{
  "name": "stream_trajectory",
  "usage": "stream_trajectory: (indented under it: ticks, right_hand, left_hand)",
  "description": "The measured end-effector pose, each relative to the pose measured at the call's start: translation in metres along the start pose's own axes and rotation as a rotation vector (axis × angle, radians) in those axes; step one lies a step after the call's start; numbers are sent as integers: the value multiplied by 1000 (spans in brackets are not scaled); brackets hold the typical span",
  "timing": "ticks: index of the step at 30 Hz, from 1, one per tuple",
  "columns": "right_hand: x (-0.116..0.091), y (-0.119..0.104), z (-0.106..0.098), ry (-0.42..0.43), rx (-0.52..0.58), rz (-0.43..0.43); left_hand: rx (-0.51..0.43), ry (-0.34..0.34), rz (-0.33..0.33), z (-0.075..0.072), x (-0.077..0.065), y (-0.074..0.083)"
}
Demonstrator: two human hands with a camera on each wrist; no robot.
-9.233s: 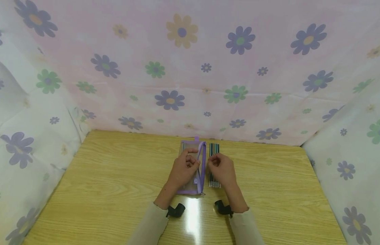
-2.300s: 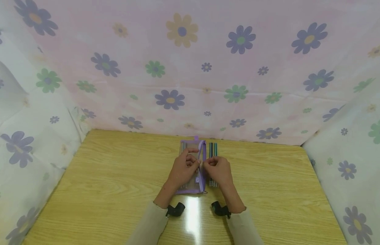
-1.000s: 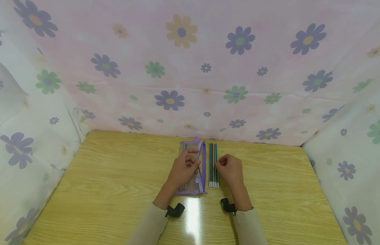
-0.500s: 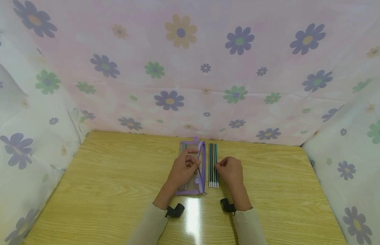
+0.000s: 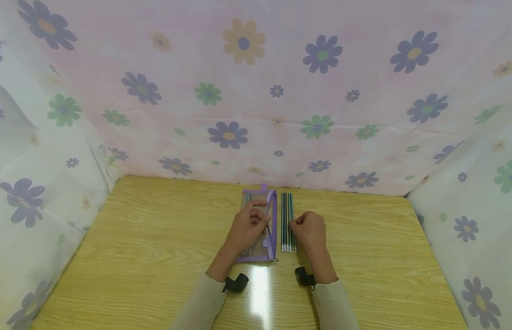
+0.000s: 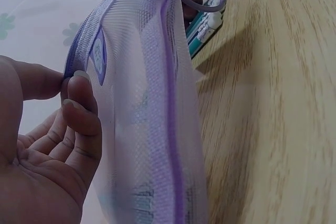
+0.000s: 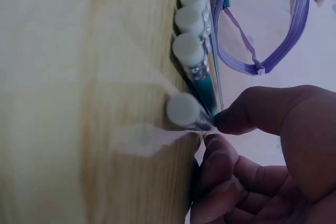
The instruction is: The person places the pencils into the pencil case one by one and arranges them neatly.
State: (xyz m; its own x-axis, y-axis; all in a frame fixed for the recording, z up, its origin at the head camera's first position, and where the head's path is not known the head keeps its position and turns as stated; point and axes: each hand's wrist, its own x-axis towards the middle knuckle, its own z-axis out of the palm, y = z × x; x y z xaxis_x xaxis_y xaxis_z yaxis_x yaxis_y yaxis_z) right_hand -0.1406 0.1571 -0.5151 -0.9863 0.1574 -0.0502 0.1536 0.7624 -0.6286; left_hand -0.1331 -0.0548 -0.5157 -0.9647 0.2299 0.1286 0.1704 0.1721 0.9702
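My left hand (image 5: 245, 231) pinches the edge of a purple mesh pencil pouch (image 6: 168, 129) between thumb and fingers, holding its zipped mouth apart. Through the mesh in the head view, pencils show along the pouch's left side. To the right of the pouch lies a row of dark and green striped pencils (image 5: 285, 215) with white erasers towards me. My right hand (image 5: 311, 231) pinches the rightmost pencil (image 7: 184, 109) with thumb and fingertips. Its eraser end stands a little apart from the others in the row.
The wood-grain table (image 5: 157, 238) ends at the back against a flowered cloth (image 5: 281, 105). A metal ring (image 5: 275, 260) hangs at the pouch's near corner. Black wrist camera mounts (image 5: 237, 283) stick out below both hands.
My right hand moved from the pouch's mouth back to the pencils, and the rightmost one has now shifted from the row. More pencils show inside the pouch than at first. My left hand stays put.
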Motion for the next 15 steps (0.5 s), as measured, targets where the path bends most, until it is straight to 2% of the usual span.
stream_trajectory:
  ticks: [15]
  right_hand:
    - [-4,-2,3,26,-34,15]
  left_hand:
    - [10,-16,-4,0,-1,2]
